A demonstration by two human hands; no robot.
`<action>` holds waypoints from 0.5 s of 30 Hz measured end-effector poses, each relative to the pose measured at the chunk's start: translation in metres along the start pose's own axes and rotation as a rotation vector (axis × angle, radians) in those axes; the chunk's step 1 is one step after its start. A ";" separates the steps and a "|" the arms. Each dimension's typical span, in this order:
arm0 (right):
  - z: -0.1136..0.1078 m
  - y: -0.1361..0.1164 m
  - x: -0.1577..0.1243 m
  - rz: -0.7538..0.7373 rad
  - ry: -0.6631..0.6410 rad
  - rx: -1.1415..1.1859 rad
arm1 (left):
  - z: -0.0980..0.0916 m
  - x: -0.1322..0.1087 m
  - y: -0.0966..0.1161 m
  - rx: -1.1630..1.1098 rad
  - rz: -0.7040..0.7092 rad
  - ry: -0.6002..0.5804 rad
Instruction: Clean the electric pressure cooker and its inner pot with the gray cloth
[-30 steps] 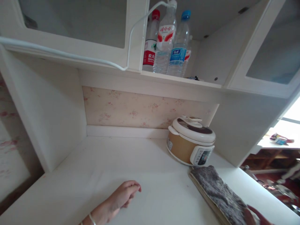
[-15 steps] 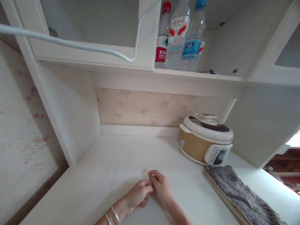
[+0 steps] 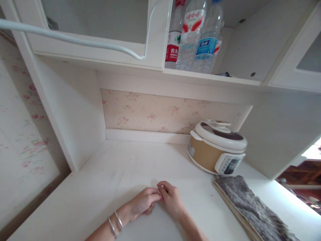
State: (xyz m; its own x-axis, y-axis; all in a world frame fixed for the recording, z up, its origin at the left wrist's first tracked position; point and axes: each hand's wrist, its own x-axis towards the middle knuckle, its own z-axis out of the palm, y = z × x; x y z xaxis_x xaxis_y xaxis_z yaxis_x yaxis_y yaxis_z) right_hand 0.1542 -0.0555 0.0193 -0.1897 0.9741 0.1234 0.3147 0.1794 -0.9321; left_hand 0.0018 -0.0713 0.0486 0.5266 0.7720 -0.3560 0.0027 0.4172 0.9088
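Observation:
My left hand [image 3: 144,202] and my right hand [image 3: 172,200] meet above the white countertop [image 3: 120,170], low in the middle of the view. Both are closed, with thumbs and forefingers pinched and the fingertips of one touching the other. Whatever lies between the fingertips, if anything, is hidden or too small to name. Two silver bangles [image 3: 115,225] circle my left wrist.
A gold and white electric cooker [image 3: 205,150] with its lid on stands at the back right. In front of it lies a folded grey furry cloth [image 3: 248,204]. Several plastic bottles [image 3: 194,40] fill the shelf above, and a white cable [image 3: 82,42] hangs across the upper left.
The view has shifted slightly. My left forearm lies a little further left and flatter, while the fingers of both hands stay pinched together.

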 end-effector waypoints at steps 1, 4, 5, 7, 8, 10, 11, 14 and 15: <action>0.000 0.000 0.000 -0.002 -0.005 -0.005 | 0.000 0.000 0.000 0.001 -0.001 0.000; 0.000 0.001 0.000 0.003 -0.022 -0.022 | -0.001 0.000 0.000 0.024 0.007 -0.001; 0.000 0.001 0.000 0.007 -0.024 -0.031 | -0.001 0.000 0.000 0.032 0.006 -0.003; 0.000 0.000 0.000 0.007 -0.025 -0.053 | -0.001 0.000 0.000 0.034 -0.002 -0.005; 0.000 0.000 0.000 0.002 -0.024 -0.062 | -0.001 0.000 0.001 0.028 -0.005 -0.003; 0.000 -0.001 0.000 -0.009 -0.026 -0.070 | 0.000 -0.001 0.002 0.021 -0.002 0.000; -0.001 -0.001 -0.001 -0.014 -0.029 -0.070 | 0.000 -0.002 0.003 0.020 0.003 0.001; -0.001 -0.001 -0.002 -0.019 -0.035 -0.073 | 0.001 -0.003 0.004 0.031 0.014 0.005; -0.001 0.000 -0.002 -0.018 -0.036 -0.075 | 0.001 -0.004 0.004 0.032 0.014 0.006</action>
State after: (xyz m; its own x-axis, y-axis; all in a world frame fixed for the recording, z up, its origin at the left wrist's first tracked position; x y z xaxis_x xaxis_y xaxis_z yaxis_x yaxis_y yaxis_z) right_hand 0.1553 -0.0575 0.0194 -0.2289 0.9652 0.1266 0.3799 0.2083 -0.9013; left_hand 0.0011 -0.0732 0.0536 0.5220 0.7805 -0.3441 0.0229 0.3904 0.9203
